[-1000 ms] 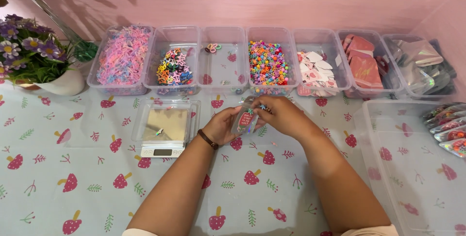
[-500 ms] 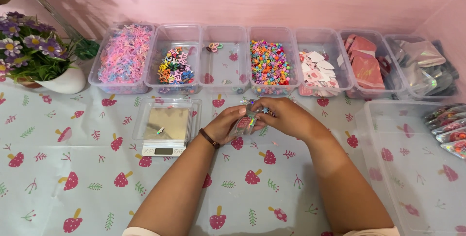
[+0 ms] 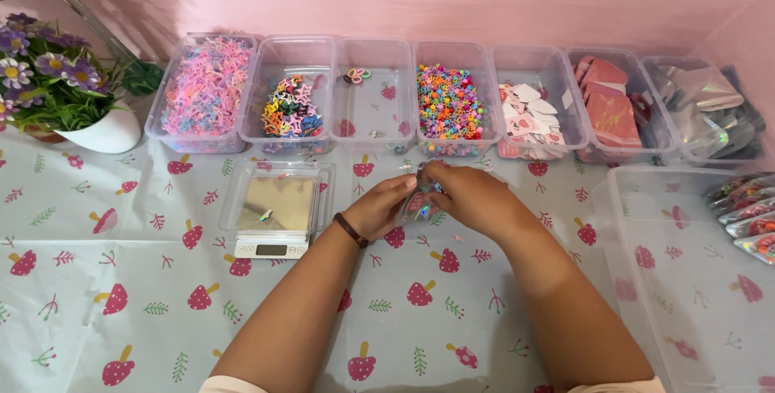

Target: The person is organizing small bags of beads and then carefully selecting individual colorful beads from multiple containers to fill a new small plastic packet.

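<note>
- Two hands meet in the middle of the table (image 3: 121, 344): the left hand (image 3: 379, 209) and the right hand (image 3: 468, 197) are both closed on one small clear bag (image 3: 416, 203), which has colourful little pieces inside.
- Compared with one second ago, the bag is lower and more hidden. Before, it stood up between the fingers; now the right hand covers most of it and only the lower part shows.
- From this I judge that the work on the bag, perhaps pressing its top shut, is near its end, but the opening itself is hidden.
- The bag is held just above the table, in front of the box of mixed beads (image 3: 449, 102) and to the right of the small scale (image 3: 274, 215).
- The scale carries a clear tray and stands untouched, apart from the left hand.
- A large clear box (image 3: 646, 280) on the right holds several filled bags (image 3: 747, 215) at its far side.
</note>
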